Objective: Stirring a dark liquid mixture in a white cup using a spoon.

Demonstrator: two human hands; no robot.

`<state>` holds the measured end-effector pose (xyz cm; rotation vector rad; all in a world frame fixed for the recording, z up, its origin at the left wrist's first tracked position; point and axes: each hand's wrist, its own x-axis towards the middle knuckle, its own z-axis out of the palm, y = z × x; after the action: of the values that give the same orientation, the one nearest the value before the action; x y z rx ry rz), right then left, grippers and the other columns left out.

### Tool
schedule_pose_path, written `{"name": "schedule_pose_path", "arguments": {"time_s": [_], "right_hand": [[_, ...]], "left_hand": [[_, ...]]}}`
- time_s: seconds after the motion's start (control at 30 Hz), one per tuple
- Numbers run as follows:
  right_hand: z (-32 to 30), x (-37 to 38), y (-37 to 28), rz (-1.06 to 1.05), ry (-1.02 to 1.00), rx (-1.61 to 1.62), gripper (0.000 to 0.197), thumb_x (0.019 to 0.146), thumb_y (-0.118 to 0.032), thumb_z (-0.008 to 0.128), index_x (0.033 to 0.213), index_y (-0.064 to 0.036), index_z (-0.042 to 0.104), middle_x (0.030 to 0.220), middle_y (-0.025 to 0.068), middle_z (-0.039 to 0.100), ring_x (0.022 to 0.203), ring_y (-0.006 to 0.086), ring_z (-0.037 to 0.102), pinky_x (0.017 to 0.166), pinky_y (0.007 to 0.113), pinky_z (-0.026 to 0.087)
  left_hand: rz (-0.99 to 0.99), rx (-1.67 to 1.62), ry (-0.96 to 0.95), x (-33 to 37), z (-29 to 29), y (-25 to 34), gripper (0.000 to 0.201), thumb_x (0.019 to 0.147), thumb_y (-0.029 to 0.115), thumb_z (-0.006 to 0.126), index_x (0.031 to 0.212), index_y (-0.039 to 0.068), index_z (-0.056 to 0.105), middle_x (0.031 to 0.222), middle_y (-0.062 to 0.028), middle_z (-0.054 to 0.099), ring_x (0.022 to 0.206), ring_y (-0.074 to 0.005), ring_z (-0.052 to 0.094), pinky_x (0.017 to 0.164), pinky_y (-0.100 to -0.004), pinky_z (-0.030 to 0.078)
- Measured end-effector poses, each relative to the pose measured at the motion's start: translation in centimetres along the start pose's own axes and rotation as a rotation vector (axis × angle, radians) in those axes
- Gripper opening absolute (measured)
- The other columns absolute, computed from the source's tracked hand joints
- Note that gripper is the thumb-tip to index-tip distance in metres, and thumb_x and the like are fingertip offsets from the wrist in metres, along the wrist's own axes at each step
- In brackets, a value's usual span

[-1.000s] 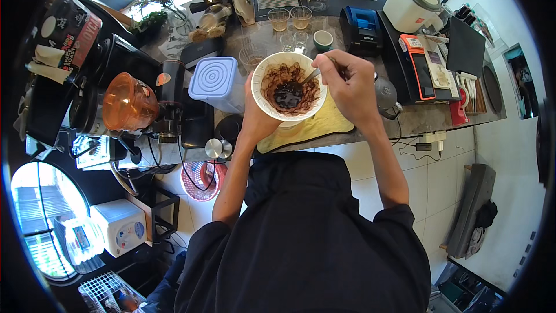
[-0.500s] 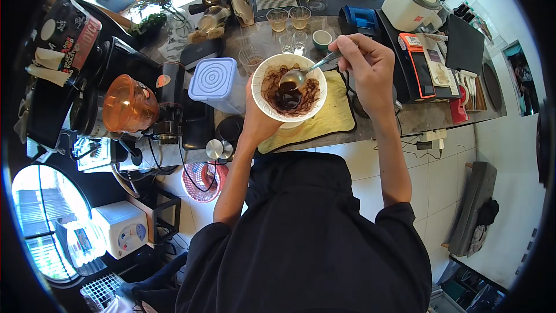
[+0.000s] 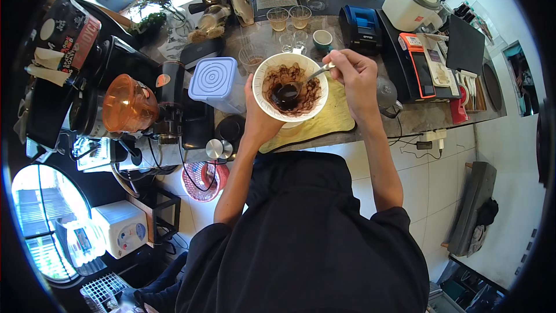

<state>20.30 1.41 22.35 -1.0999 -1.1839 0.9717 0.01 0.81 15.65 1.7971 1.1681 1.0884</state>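
My left hand [image 3: 262, 120] is wrapped round the left side of a white ribbed coffee dripper [image 3: 263, 111], held above the counter's near part and tilted so its inside shows. Dark brown liquid [image 3: 284, 95] pools inside it, and wet brown grounds smear the wall. My right hand [image 3: 356, 78] pinches the handle of a metal spoon [image 3: 318, 72] at the dripper's right. The spoon's bowl dips into the dark liquid and is mostly hidden. Below the dripper lies a yellow cloth [image 3: 336, 110] with a dark edge.
A lidded lilac-topped container [image 3: 213, 75] stands left of the dripper, beside a grinder with an orange hopper [image 3: 130, 103]. Beyond are glasses with pale liquid [image 3: 278, 20] and a small green cup [image 3: 322, 39]. A glass kettle [image 3: 387, 94] sits right, near an orange-edged card terminal [image 3: 418, 69].
My right hand has moved lower and slightly left. The spoon's bowl, visible above the liquid before, has sunk into it. My left hand and the dripper have hardly moved.
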Motion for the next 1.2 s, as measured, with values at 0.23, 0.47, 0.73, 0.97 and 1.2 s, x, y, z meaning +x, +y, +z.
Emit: {"name": "schedule_pose_path", "arguments": {"time_s": [0.23, 0.47, 0.73, 0.97, 1.2], "right_hand": [[0.2, 0.5, -4.3, -0.187, -0.018, -0.024, 0.023, 0.096, -0.016, 0.061, 0.084, 0.0009, 0.072, 0.061, -0.0031, 0.056, 0.058, 0.0017, 0.048, 0.051, 0.020, 0.034], [0.7, -0.4, -2.5, -0.173, -0.018, -0.301, 0.021, 0.093, -0.016, 0.063, 0.085, 0.0023, 0.071, 0.055, -0.0018, 0.051, 0.052, 0.0031, 0.040, 0.048, 0.024, 0.030], [0.0, 0.4, 0.3, 0.026, -0.033, 0.034, 0.024, 0.095, -0.017, 0.062, 0.083, 0.0013, 0.072, 0.060, -0.0025, 0.055, 0.057, 0.0022, 0.047, 0.053, 0.021, 0.034], [0.2, -0.2, -3.7, -0.095, -0.041, 0.071, 0.025, 0.097, -0.016, 0.060, 0.085, 0.0021, 0.072, 0.064, -0.0022, 0.057, 0.060, 0.0015, 0.049, 0.054, 0.020, 0.035], [0.9, 0.1, -2.8, -0.229, -0.020, -0.301, 0.020, 0.094, -0.015, 0.063, 0.087, 0.0022, 0.071, 0.057, -0.0013, 0.052, 0.053, 0.0041, 0.042, 0.049, 0.024, 0.032]], "left_hand": [[-0.121, -0.289, 0.012, 0.1, 0.3, -0.6, 0.102, 0.058, 0.011, 0.094, 0.138, -0.003, 0.032, 0.129, -0.0168, 0.053, 0.118, -0.0245, 0.057, 0.101, -0.0404, 0.046], [0.139, 0.193, 0.023, 0.1, -0.3, 0.2, 0.070, 0.069, 0.029, 0.085, 0.124, -0.002, 0.055, 0.119, -0.0124, 0.066, 0.115, -0.0240, 0.059, 0.116, -0.0486, 0.018], [0.034, 0.000, 0.010, -0.2, 0.0, -0.3, 0.072, 0.068, 0.025, 0.087, 0.126, -0.003, 0.054, 0.119, -0.0115, 0.066, 0.116, -0.0235, 0.059, 0.117, -0.0458, 0.018], [-0.020, -0.099, 0.033, 0.1, -0.1, -0.3, 0.087, 0.061, 0.012, 0.091, 0.132, -0.004, 0.042, 0.122, -0.0149, 0.060, 0.114, -0.0235, 0.060, 0.105, -0.0378, 0.040], [0.002, -0.223, 0.044, 0.7, -0.3, 0.1, 0.081, 0.059, 0.008, 0.091, 0.126, -0.003, 0.047, 0.119, -0.0144, 0.060, 0.110, -0.0218, 0.062, 0.095, -0.0338, 0.050]]}}
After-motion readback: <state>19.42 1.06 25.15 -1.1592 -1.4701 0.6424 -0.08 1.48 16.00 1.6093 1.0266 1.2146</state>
